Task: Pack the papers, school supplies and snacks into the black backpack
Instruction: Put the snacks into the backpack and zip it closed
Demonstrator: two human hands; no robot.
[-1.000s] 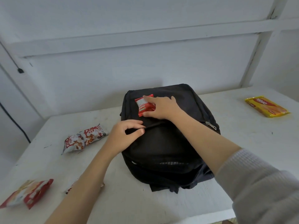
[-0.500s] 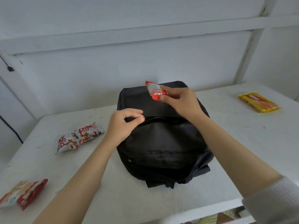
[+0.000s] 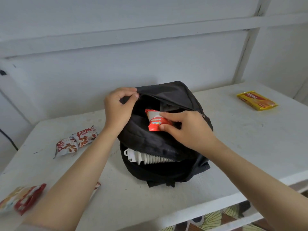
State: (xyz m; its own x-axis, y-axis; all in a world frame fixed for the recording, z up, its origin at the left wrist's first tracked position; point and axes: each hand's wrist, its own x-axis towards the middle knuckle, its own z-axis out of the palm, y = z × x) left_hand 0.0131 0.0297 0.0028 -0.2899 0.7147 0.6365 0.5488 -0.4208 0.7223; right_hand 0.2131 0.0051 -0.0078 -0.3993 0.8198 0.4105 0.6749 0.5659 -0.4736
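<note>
White table (image 3: pixel 241 140) holds your backpack (image 3: pixel 150 142). Your left hand (image 3: pixel 116 110) pinches its pocket rim; your right hand (image 3: pixel 188 130) pinches the snack (image 3: pixel 154 120), likely light and slippery: hold its end.

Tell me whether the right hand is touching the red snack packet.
Touching. The head view shows the right hand pinching the red snack packet between thumb and fingers at the black backpack's open pocket.

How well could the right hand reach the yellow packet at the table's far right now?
Probably yes, once it lets go. The right hand pinches the red snack packet at the open pocket of the black backpack; the yellow packet lies alone on the table, with bare tabletop between them.
</note>
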